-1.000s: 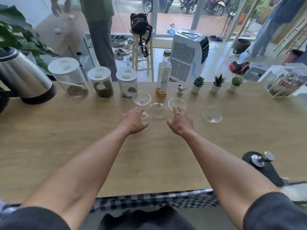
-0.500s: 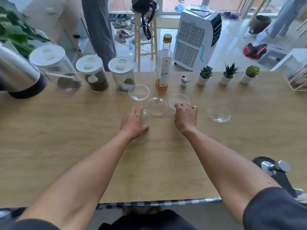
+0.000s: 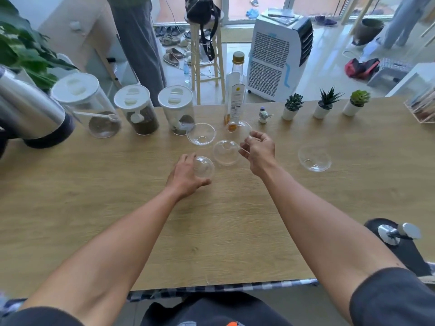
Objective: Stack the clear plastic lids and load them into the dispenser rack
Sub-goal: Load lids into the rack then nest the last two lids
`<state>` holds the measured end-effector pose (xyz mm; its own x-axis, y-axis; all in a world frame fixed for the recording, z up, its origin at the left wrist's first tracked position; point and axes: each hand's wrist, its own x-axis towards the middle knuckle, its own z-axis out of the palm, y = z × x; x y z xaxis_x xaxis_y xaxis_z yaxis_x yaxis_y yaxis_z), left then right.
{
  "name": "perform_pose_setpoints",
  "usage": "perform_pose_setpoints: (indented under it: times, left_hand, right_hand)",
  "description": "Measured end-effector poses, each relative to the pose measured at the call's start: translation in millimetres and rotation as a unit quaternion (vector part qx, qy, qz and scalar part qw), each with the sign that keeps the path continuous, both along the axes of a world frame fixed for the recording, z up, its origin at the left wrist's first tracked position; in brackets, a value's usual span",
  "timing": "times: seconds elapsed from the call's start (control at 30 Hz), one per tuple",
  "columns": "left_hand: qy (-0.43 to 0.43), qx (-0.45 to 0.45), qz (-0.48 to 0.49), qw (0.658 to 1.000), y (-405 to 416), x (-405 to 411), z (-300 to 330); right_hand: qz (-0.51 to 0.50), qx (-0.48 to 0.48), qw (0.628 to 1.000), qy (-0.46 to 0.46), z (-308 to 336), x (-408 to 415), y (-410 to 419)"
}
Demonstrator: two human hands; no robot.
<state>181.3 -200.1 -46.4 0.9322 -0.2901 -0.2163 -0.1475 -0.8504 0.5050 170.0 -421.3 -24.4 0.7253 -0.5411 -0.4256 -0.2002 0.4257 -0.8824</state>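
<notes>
Right hand has lifted one lid beside bottle.

Bright daylight floods in from the glass doors behind the table, casting only soft shadows. Wide-angle distortion bends the edges, and the whole frame looks slightly soft.

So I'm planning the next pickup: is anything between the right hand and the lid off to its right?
Nothing visible. Bare table lies between the right hand, already holding a lid, and the far-right lid.
</notes>
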Motion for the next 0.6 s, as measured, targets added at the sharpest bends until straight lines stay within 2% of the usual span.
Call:
perform_pose_setpoints:
  times: [0.1, 0.23, 0.33, 0.5, 0.6]
  left_hand:
    - [-0.02, -0.032, 0.004, 0.999, 3.6, 2.6, 2.7]
    - [-0.067, -0.075, -0.015, 0.995, -1.2, 6.3, 8.4]
    - [-0.08, -0.089, -0.04, 0.992, -12.6, 7.6, 11.0]
    - [-0.069, -0.102, -0.085, 0.989, -50.6, 9.3, 13.0]
    - [-0.063, -0.099, -0.116, 0.986, -75.4, 12.4, 11.7]
  right_hand:
    - [-0.001, 0.036, 0.999, 0.037, -14.0, -0.9, 5.6]
    - [-0.012, 0.007, 0.995, 0.099, -28.2, -6.6, 6.8]
    - [-0.014, -0.05, 0.989, 0.137, -37.6, -12.8, 1.6]
    - [-0.023, -0.202, 0.96, 0.194, -47.3, -23.0, -15.0]
    - [-0.031, -0.232, 0.953, 0.193, -49.2, -30.0, -24.9]
